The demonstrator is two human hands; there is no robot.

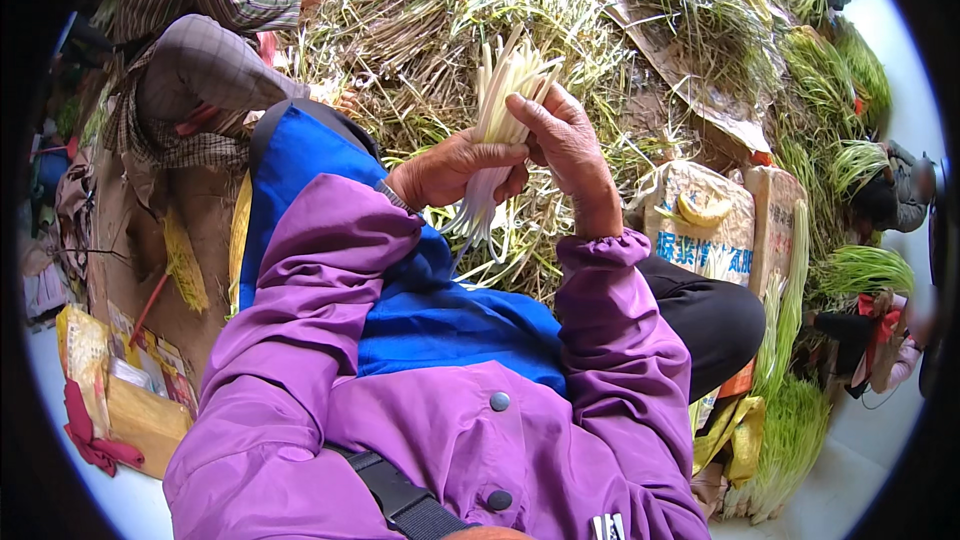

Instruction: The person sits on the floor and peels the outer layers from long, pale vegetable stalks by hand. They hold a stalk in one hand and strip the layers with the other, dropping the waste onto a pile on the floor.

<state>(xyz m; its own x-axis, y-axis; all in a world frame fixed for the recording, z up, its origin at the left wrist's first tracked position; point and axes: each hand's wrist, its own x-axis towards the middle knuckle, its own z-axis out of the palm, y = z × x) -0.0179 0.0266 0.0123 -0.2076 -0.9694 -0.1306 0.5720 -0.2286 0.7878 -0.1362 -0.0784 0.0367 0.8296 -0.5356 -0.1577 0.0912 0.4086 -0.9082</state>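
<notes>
A bunch of long pale stalks [496, 110], garlic scapes by the look of them, is held upright in front of my chest. My left hand [455, 168] wraps round its lower middle, thumb across the front. Higher up on the right, my right hand [574, 152] is closed against the bunch, its thumb pressed on the stalks. The upper ends fan out whitish; thin loose ends hang below my left hand. Parts of the fingers on both hands are hidden behind the stalks. A blue apron [440, 325] covers my lap beneath.
A wide heap of stalks and dry leaves [430, 30] spreads ahead. Printed sacks [700, 215] stand at my right knee, with green bundles [790, 440] beyond. Another person [205, 50] works at far left; more people [890, 190] sit at right. A box [150, 425] lies lower left.
</notes>
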